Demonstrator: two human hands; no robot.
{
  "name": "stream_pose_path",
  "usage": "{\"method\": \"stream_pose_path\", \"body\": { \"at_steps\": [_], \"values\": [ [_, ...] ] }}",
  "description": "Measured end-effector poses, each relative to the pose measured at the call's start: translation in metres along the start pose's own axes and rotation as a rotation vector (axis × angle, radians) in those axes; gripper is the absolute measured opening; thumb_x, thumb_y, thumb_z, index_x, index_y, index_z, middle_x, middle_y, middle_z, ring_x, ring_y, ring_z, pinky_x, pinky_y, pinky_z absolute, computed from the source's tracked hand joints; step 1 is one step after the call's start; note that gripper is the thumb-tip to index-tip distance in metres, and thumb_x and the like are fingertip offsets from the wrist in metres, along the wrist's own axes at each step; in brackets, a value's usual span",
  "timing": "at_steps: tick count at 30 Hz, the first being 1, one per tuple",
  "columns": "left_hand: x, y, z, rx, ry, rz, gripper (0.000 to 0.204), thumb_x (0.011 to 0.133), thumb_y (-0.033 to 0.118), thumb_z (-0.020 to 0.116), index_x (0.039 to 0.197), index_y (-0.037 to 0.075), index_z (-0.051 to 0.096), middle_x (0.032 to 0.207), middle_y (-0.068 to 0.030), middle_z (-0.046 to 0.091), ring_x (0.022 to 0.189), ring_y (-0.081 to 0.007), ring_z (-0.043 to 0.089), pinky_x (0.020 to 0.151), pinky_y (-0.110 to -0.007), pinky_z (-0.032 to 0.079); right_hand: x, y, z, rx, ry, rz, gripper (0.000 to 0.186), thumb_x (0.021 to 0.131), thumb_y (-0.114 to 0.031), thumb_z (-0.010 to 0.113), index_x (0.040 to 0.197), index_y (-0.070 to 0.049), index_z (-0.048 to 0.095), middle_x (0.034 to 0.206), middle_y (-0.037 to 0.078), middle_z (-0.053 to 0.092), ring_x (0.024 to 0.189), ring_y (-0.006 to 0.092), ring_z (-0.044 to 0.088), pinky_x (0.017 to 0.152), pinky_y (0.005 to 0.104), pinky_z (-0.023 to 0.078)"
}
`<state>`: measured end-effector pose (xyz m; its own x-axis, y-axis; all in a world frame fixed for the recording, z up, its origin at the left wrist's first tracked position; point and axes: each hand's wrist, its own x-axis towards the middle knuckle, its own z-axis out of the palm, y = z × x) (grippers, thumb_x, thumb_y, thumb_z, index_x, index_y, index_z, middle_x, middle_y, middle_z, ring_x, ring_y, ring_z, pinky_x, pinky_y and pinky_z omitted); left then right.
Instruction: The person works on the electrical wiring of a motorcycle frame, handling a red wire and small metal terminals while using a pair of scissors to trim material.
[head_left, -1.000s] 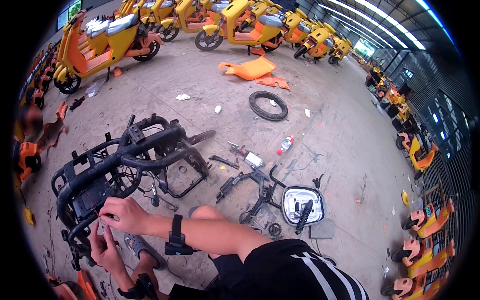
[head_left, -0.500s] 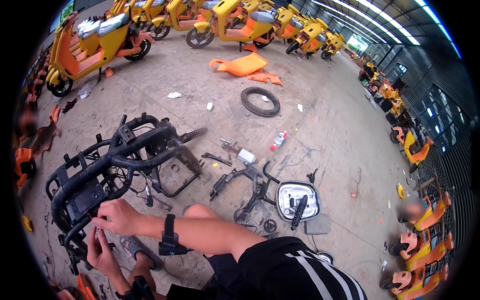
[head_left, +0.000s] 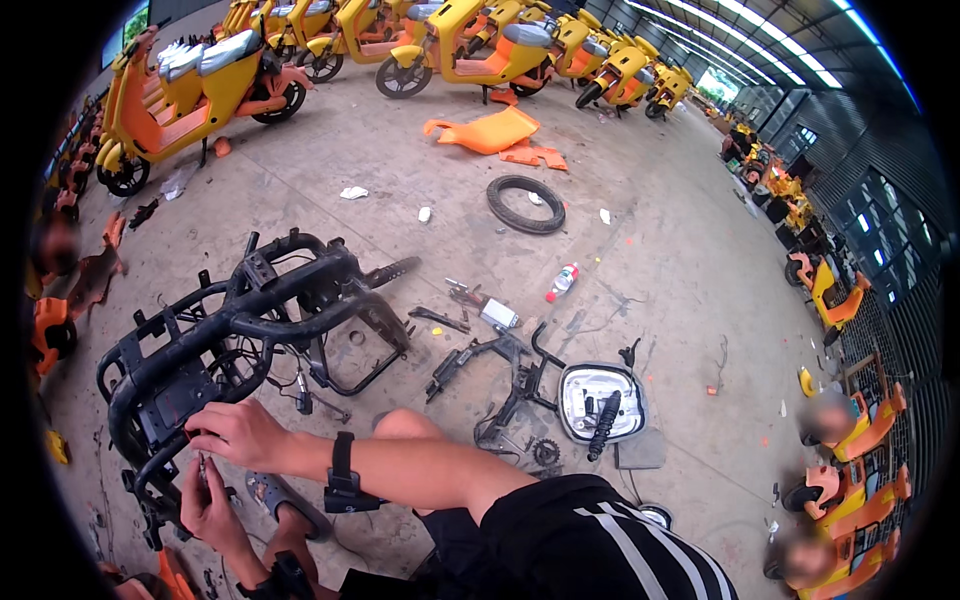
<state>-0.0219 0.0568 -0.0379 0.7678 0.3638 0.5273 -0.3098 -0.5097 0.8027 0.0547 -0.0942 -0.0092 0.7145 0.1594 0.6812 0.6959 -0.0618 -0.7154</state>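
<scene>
A black scooter frame lies on the concrete floor in front of me. At its near left end my right hand reaches across, its fingertips pinched on a small red wire. My left hand sits just below, closed around a thin metal tool that points up toward the same spot. Both wrists wear black bands. My bare knee shows behind my right forearm.
A black handlebar assembly and a headlight housing lie to the right of the frame. Farther out are a spray can, a loose tyre and orange body panels. Yellow scooters line the back and both sides.
Both hands have stayed at the same end of the frame, with only small finger movements. My head has shifted a little, so the scene sits slightly differently in view.
</scene>
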Motion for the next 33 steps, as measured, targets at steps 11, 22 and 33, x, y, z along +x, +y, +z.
{"method": "stream_pose_path", "body": {
  "at_steps": [11, 22, 33],
  "values": [
    [0.004, 0.008, -0.002, 0.064, -0.011, 0.102, 0.013, 0.094, 0.001, 0.072, 0.105, -0.005, 0.071, 0.072, 0.0014, 0.058, 0.059, -0.0037, 0.045, 0.052, -0.021, 0.036, 0.001, 0.002, 0.012, -0.045, 0.083, -0.082, 0.012, 0.087, -0.015, 0.075, 0.092, -0.004, 0.073, 0.081, 0.01, 0.07, 0.067, 0.0302, 0.069, 0.058, 0.0378, 0.054],
    [0.005, 0.016, -0.005, 0.084, -0.052, 0.098, 0.011, 0.093, -0.002, 0.071, 0.104, -0.006, 0.07, 0.07, 0.0003, 0.053, 0.058, -0.005, 0.041, 0.051, -0.023, 0.033, 0.004, 0.002, 0.009, -0.068, 0.03, -0.172, 0.012, 0.085, -0.009, 0.075, 0.095, -0.002, 0.071, 0.085, 0.011, 0.07, 0.07, 0.0306, 0.069, 0.058, 0.0377, 0.053],
    [0.005, 0.016, -0.003, 0.07, -0.058, 0.105, 0.012, 0.094, -0.001, 0.071, 0.104, -0.007, 0.069, 0.071, -0.0016, 0.057, 0.058, -0.0058, 0.045, 0.052, -0.023, 0.036, 0.002, 0.006, 0.009, -0.083, -0.003, -0.191, 0.011, 0.086, -0.008, 0.073, 0.095, -0.003, 0.07, 0.087, 0.011, 0.07, 0.073, 0.0309, 0.07, 0.06, 0.0379, 0.056]
  ]
}}
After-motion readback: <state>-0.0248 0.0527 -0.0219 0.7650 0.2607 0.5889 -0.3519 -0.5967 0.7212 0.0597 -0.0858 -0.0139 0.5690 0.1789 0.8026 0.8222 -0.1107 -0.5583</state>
